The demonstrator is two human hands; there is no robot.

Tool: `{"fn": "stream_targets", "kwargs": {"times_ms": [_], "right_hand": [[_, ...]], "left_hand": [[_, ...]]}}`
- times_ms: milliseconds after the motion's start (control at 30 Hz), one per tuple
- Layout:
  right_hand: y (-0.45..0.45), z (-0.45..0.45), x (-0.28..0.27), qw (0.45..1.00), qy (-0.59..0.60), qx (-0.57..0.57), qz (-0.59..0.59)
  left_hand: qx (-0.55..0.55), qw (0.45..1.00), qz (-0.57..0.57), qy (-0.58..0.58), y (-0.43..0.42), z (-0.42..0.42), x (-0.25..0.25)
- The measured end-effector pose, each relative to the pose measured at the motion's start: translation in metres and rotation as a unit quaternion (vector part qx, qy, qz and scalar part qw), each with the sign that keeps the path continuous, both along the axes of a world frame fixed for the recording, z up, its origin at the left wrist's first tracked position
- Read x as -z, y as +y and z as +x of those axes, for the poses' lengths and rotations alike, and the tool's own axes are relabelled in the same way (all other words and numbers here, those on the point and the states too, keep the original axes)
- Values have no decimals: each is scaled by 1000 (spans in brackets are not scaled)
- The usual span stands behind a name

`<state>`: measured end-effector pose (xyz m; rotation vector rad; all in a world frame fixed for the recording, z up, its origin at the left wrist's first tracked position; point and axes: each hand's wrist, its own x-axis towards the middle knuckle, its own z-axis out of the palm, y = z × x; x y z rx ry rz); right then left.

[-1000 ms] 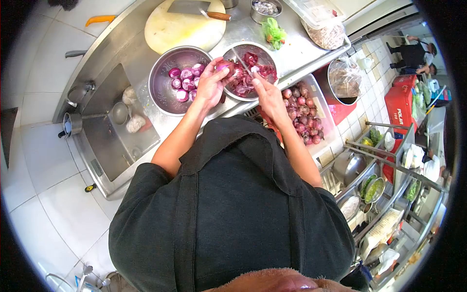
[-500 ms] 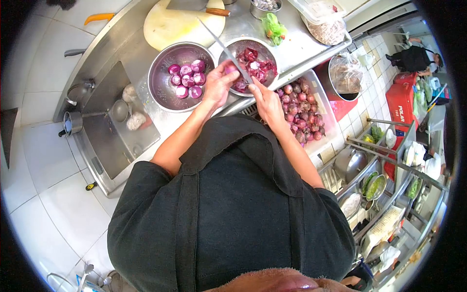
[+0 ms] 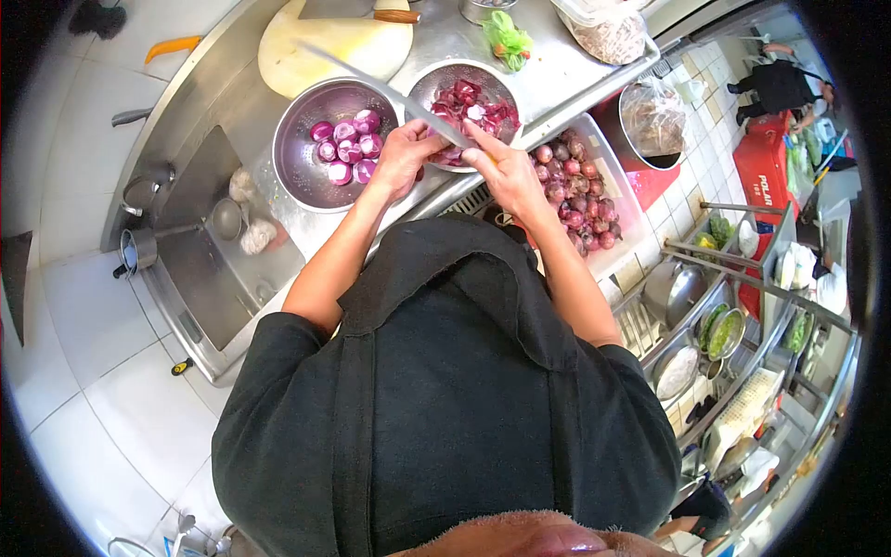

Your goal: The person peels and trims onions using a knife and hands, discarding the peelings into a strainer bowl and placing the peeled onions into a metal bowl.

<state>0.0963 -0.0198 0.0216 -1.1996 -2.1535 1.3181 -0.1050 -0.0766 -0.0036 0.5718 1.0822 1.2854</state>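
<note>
My right hand is closed on the handle end of a long knife, whose blade points up and left across two metal bowls. My left hand is closed around an onion mostly hidden by its fingers, close to the blade. Under the hands, the right bowl holds red onion skins. Several peeled purple onions lie in the left bowl. A plastic bin of unpeeled onions is right of my right hand.
A round cutting board lies behind the bowls, near a green bag. The sink is at left. Right of the counter are a pot, a red cooler, metal shelving and a person.
The knife has swung from pointing down into the skins to lying up and left over the bowls. Both hands have come closer together, and the onion is now largely covered by my left hand.
</note>
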Motion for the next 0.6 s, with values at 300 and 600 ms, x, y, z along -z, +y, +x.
{"fn": "stream_targets", "kwargs": {"times_ms": [300,600], "right_hand": [[-9,2,-23,997,-52,-48,26],[5,3,9,978,78,34,-188]], "left_hand": [[36,997,-6,72,-12,3,-3],[39,995,57,67,-16,2,3]]}}
